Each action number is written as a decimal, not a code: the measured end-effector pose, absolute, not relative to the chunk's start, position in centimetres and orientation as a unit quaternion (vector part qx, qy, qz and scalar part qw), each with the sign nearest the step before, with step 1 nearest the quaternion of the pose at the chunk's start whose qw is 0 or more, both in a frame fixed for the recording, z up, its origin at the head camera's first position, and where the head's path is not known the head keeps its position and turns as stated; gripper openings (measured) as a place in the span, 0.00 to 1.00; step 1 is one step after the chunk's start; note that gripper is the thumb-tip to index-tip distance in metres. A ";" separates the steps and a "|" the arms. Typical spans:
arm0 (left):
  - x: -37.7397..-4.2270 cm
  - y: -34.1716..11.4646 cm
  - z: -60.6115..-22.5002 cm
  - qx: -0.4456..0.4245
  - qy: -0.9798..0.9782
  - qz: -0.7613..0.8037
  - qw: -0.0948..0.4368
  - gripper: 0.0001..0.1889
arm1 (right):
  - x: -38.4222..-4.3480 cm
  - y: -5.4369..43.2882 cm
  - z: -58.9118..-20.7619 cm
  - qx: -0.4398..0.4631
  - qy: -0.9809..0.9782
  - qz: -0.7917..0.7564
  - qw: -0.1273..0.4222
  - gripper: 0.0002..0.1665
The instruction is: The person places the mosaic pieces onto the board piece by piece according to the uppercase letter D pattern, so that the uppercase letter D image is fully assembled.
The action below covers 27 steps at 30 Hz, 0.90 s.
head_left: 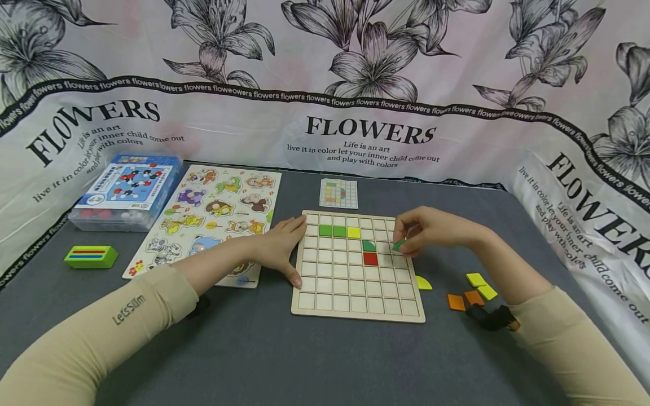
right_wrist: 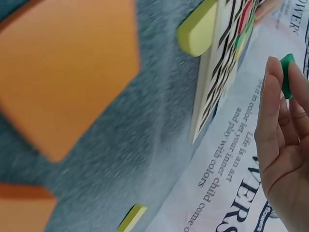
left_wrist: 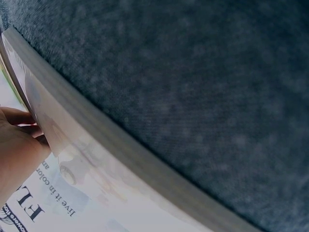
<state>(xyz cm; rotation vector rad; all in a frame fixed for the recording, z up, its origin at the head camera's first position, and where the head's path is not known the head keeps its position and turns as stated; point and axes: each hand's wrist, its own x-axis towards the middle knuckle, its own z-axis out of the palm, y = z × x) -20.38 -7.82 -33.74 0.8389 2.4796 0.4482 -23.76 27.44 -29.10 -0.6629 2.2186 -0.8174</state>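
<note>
Dark table [head_left: 228, 349]: left hand [head_left: 277, 246] sits fingers spread at the board [head_left: 348, 272], likely steadying it, while right hand [head_left: 431, 228] pinches a green piece [right_wrist: 287, 78].

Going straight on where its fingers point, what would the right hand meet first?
Probably the square, pale wooden grid board, whose right edge the right hand overlaps in the head view; height above it is unclear.

Molecule kit box [head_left: 127, 192], striped green block [head_left: 90, 257], animal picture board [head_left: 215, 210], flower-print backdrop [head_left: 373, 135], grey table [head_left: 304, 366]
</note>
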 end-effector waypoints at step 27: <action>-20.5 -7.8 -33.8 0.303 0.908 0.162 0.241 0.70 | -23.9 23.5 -29.2 -0.330 0.824 -0.314 0.337 0.08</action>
